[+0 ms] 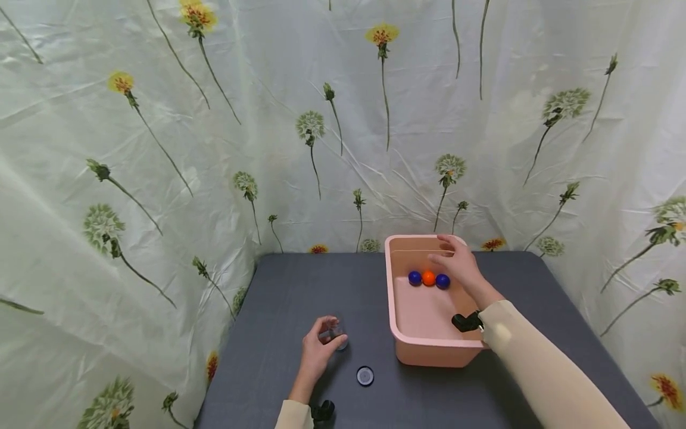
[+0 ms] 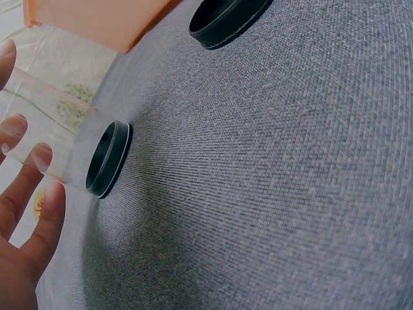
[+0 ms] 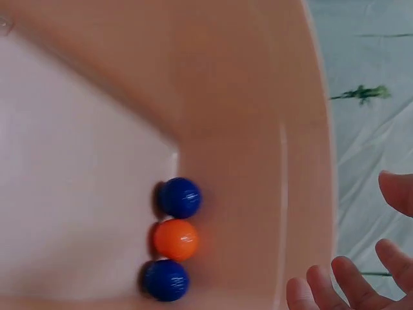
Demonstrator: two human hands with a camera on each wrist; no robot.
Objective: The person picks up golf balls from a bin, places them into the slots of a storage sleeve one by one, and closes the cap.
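Note:
Standing on the table is a clear cylindrical container [image 1: 340, 337] with a black base [image 2: 108, 160]. The fingers and thumb of my left hand [image 1: 316, 353] curl round its clear wall. Nearby lies a round black lid [image 1: 365, 376], apart from the hand. Over the far right part of a pink bin [image 1: 392, 298] is my right hand [image 1: 462, 265], its fingers spread and holding nothing. Inside the bin, a blue ball [image 1: 415, 278], an orange ball [image 1: 428, 278] and another blue ball [image 1: 442, 282] sit in a row along the far wall.
A dark grey cloth covers the table [image 1: 321, 286]. Behind and beside it hangs a pale curtain [image 1: 268, 119] printed with dandelions. My right forearm [image 1: 536, 357] crosses the bin's right rim.

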